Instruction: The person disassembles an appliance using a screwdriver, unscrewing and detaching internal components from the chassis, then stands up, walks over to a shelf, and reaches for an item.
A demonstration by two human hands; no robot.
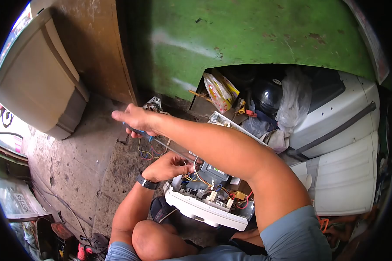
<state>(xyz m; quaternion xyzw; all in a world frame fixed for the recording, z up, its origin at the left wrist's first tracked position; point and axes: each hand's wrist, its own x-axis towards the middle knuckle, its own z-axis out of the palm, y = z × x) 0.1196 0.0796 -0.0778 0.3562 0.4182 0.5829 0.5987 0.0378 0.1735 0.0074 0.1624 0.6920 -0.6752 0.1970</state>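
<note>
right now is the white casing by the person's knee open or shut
Open. The white casing shows its insides: a grey box and white connectors lie exposed, with no cover over them.

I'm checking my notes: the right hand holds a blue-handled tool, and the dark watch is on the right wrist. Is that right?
Not quite: the head view shows the dark watch on the left wrist, just behind the left hand. The right hand does hold the blue-handled tool.
</note>
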